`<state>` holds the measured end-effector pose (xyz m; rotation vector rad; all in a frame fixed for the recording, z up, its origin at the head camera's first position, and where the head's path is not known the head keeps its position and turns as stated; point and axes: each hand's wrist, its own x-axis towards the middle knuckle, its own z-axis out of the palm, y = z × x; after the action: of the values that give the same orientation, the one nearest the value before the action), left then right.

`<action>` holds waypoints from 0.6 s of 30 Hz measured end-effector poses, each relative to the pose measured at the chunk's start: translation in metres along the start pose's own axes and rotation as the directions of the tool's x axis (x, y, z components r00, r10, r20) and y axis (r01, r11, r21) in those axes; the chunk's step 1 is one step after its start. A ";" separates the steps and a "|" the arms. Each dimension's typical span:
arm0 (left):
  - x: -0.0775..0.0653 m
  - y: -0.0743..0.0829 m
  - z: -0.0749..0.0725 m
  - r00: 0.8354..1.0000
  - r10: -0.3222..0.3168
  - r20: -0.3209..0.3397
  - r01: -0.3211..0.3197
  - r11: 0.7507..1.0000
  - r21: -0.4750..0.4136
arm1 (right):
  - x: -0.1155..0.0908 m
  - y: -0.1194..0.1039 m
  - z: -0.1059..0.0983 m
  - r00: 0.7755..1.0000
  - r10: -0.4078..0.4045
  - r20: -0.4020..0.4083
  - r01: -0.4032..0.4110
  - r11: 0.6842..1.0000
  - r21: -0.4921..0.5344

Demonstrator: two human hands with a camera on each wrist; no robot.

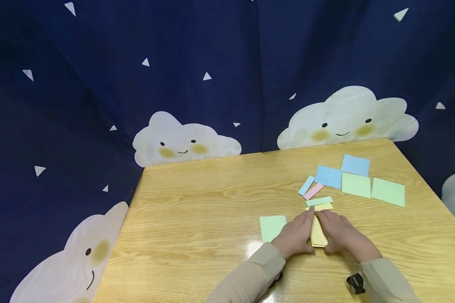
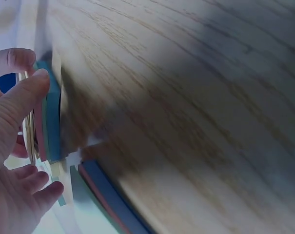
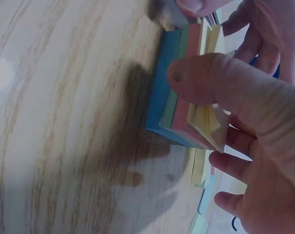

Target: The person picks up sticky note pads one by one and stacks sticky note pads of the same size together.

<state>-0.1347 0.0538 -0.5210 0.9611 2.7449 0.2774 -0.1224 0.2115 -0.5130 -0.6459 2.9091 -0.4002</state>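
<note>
Both hands hold a stack of sticky note pads [image 1: 318, 236] over the near right part of the table, one hand at each side. My left hand [image 1: 297, 233] grips its left side, thumb on the near end. My right hand [image 1: 338, 232] grips the right side, its thumb [image 3: 198, 78] lying across the colored layers in the right wrist view. From the table side up, the layers run blue [image 3: 162, 80], green, pink and yellow, and the yellow sheets [image 3: 206, 119] are slightly fanned. Just beyond the fingertips lie narrow yellow [image 1: 324, 206] and green [image 1: 318, 201] strips.
Left of the hands sits a square pad [image 1: 271, 226], green on top, with pink and blue layers in the left wrist view. Farther off are pink [image 1: 313, 191] and blue [image 1: 306, 185] strips, two blue notes [image 1: 328, 176] and two green notes [image 1: 388, 192]. A dark curtain [image 1: 197, 50] backs the table.
</note>
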 end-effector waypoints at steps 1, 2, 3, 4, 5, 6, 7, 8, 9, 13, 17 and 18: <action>0.001 0.000 0.001 1.000 -0.003 0.003 0.003 1.000 0.005 | 0.000 0.000 0.000 1.000 -0.001 0.002 0.001 1.000 0.004; 0.001 0.000 0.001 1.000 -0.006 0.006 0.006 1.000 0.012 | 0.001 0.000 0.000 1.000 -0.003 0.000 0.003 1.000 0.008; 0.002 0.001 0.002 1.000 -0.010 0.010 0.009 1.000 0.020 | 0.001 0.000 0.000 1.000 -0.005 -0.001 0.005 1.000 0.013; 0.002 0.001 0.003 1.000 -0.012 0.012 0.012 1.000 0.028 | 0.001 0.000 0.001 1.000 -0.006 -0.003 0.006 1.000 0.017; 0.003 0.001 0.003 1.000 -0.015 0.013 0.014 0.999 0.037 | 0.001 0.000 0.000 1.000 -0.008 -0.006 0.008 1.000 0.018; 0.003 0.001 0.003 1.000 -0.017 0.013 0.016 0.999 0.044 | 0.001 0.000 0.000 1.000 -0.008 -0.006 0.008 1.000 0.019; 0.004 0.001 0.004 1.000 -0.018 0.013 0.017 0.998 0.053 | 0.001 0.000 0.000 1.000 -0.009 -0.007 0.009 1.000 0.022; 0.004 0.001 0.004 1.000 -0.021 0.014 0.020 0.998 0.060 | 0.001 0.000 0.000 1.000 -0.008 -0.007 0.008 1.000 0.021; 0.004 0.002 0.004 1.000 -0.021 0.012 0.020 0.998 0.067 | 0.001 0.000 0.000 1.000 -0.008 -0.006 0.008 1.000 0.020; 0.004 0.002 0.005 1.000 -0.014 0.001 0.014 0.996 0.089 | 0.001 0.000 0.003 1.000 0.000 0.016 0.000 1.000 0.011; 0.004 0.002 0.006 1.000 0.000 -0.011 0.001 0.996 0.092 | 0.001 0.002 0.006 0.999 0.006 0.037 -0.006 1.000 -0.002; 0.004 0.002 0.007 1.000 0.003 -0.014 -0.002 0.996 0.085 | 0.001 0.002 0.007 0.999 0.008 0.038 -0.008 1.000 -0.005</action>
<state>-0.1347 0.0583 -0.5273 0.9878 2.7886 0.1697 -0.1226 0.2117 -0.5205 -0.6352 2.8769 -0.3760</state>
